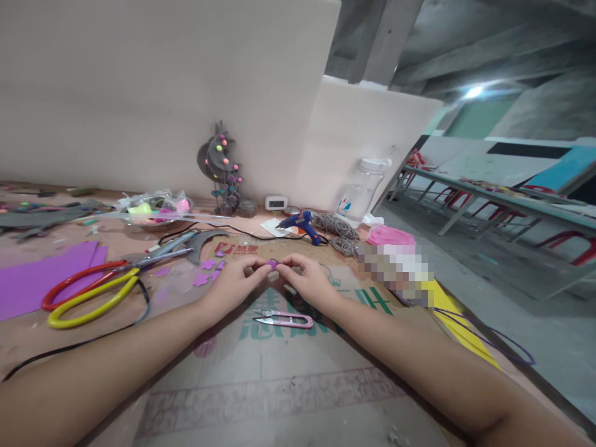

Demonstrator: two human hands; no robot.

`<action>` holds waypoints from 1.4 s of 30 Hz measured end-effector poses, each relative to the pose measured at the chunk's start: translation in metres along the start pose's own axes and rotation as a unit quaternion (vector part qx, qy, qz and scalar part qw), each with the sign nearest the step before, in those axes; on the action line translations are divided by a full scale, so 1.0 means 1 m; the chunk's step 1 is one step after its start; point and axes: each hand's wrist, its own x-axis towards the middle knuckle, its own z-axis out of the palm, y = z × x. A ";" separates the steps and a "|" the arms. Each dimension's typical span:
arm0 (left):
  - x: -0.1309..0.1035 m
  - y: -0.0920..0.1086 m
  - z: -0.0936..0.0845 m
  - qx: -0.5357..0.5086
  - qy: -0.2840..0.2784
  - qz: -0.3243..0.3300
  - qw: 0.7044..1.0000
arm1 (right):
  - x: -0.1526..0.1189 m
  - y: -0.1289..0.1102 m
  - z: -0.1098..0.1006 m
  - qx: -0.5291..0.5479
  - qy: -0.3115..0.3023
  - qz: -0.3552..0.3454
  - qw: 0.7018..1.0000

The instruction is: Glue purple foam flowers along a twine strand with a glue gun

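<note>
Both grips are closed on a small purple piece [272, 265] — left hand [236, 284] and right hand [311, 284] pinching it from either side, seemingly for steadiness — above the cardboard [218, 391]. Pink snips [298, 320] lie nearer, probably for easy reach; a blue glue gun [302, 225] rests beyond.

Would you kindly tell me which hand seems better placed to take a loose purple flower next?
Probably the left hand: the purple flowers lie beside it, while the right hand is farther. Both pinch a purple piece.

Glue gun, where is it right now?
In the head view, the blue glue gun lies beyond the right hand, just left of the coiled grey cord.
</note>
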 end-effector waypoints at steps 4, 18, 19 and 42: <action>0.000 -0.002 0.001 -0.019 -0.006 -0.016 1.000 | 0.002 0.005 0.000 0.055 -0.007 -0.013 0.998; -0.003 0.004 0.000 -0.043 -0.046 0.009 0.998 | 0.003 0.016 0.008 0.171 -0.105 -0.034 0.979; -0.003 0.004 0.000 -0.048 -0.039 0.004 0.998 | 0.003 0.016 0.008 0.159 -0.101 -0.028 0.982; -0.002 -0.001 0.001 -0.058 -0.054 0.004 0.997 | 0.004 0.016 0.008 0.205 -0.097 -0.022 0.974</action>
